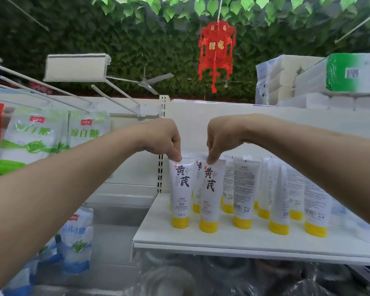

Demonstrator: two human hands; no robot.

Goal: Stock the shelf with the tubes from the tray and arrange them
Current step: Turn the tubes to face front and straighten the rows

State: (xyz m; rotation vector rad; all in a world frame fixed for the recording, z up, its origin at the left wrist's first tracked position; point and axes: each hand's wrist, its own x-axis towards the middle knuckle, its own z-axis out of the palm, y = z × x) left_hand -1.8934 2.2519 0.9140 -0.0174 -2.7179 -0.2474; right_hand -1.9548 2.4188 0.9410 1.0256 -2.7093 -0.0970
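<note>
Both hands on tubes at shelf (201, 238) front-left.
Left hand (165, 137) pinches top of leftmost tube (179, 193); right hand (220, 138) pinches the neighbouring tube (209, 199). Both upright on yellow caps; more tubes (244, 193) right.

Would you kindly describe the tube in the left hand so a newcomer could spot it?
Look at the white shelf below the red lantern, where yellow-capped tubes stand. It is the leftmost front tube, pinched at its top by the left hand; the right hand pinches its neighbour.
</note>
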